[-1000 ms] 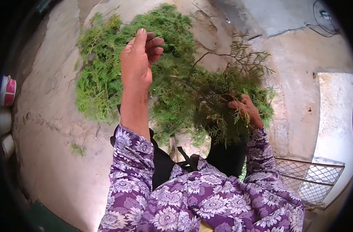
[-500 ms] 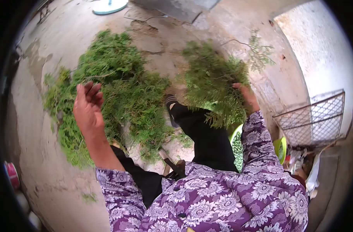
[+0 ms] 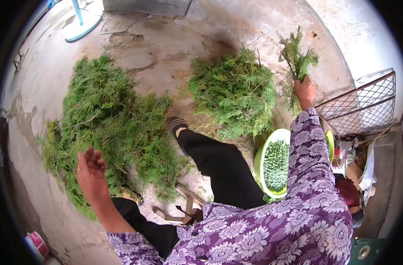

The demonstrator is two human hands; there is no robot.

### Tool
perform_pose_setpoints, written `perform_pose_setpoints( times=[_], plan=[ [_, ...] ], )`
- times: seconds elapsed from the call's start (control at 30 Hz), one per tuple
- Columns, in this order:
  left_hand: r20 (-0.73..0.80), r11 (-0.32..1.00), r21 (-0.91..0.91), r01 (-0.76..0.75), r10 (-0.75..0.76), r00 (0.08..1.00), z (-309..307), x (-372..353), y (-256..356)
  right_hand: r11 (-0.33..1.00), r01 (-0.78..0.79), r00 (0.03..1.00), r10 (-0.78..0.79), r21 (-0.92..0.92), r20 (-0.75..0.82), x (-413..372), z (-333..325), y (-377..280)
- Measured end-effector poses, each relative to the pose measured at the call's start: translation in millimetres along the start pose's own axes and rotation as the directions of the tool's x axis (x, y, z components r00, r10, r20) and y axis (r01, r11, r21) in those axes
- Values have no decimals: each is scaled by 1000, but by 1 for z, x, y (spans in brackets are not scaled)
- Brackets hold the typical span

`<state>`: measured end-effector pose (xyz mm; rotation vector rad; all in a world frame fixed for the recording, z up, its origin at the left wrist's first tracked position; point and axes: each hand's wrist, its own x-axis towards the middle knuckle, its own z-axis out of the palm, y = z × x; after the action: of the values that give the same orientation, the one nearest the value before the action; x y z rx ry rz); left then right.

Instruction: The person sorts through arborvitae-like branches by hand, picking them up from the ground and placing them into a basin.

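My right hand (image 3: 305,92) is closed around a leafy green conifer branch (image 3: 296,55) at the right, with foliage sticking up above the fist and some hanging below. To the left of that hand lies a smaller pile of cut conifer branches (image 3: 234,90) on the floor. A larger pile of the same branches (image 3: 104,110) spreads across the left side. Over its lower edge hovers my left hand (image 3: 93,174), fingers loosely bent and a little apart, with nothing visible in it.
Beside my right leg stands a light green basin (image 3: 259,161) holding small green pieces. A rusty wire-mesh frame (image 3: 360,106) leans at the right wall, near assorted clutter. Between my legs is a low wooden stool (image 3: 188,205). A pale blue round stand (image 3: 84,28) sits far back.
My right hand has moved right, away from the smaller pile, and now grips a branch that points upward. My left hand appears lower, and the camera view has shifted.
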<state>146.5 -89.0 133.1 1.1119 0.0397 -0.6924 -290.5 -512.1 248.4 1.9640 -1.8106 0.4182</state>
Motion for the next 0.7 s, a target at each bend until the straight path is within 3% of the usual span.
perform_pose_setpoints(
  times=[0.07,0.13,0.17,0.23,0.33,0.37,0.43,0.47,0.5,0.53,0.57,0.6,0.7],
  plan=[
    [-14,996,47,80,-80,997,-1,2,-7,997,-33,996,38,-68,84,0,53,4],
    [12,993,70,90,-91,996,-2,2,-12,980,-119,948,160,-158,275,-20,108,-4],
    [-13,993,83,88,-87,996,-4,4,-15,970,-126,877,206,-206,434,-38,122,-17],
    [-32,989,94,112,-110,993,-6,5,-18,969,-103,761,223,-225,609,-70,149,-38],
    [17,985,86,147,-149,989,-3,8,-16,971,-75,734,208,-227,647,-92,231,-16],
    [8,983,98,153,-155,988,-1,10,-17,972,-60,817,179,-228,549,-97,249,-8],
    [-56,989,98,111,-106,993,7,8,-17,941,162,840,26,-297,542,-88,338,58],
    [-56,989,105,108,-102,993,11,6,-16,900,387,843,-256,-202,474,-81,351,84],
    [-76,988,121,99,-90,993,13,7,-16,764,633,716,-514,-127,473,-75,285,59],
    [-28,988,141,64,-61,998,8,7,-18,925,377,787,-341,36,515,-66,281,60],
    [-6,991,76,114,-114,993,11,5,-14,923,384,772,-341,33,536,-57,304,87],
    [23,991,24,130,-131,991,11,5,-11,964,266,778,-198,-27,596,-60,230,37],
    [33,997,29,76,-77,996,5,-1,-5,955,285,832,-207,-77,515,-57,193,19]
  ],
)
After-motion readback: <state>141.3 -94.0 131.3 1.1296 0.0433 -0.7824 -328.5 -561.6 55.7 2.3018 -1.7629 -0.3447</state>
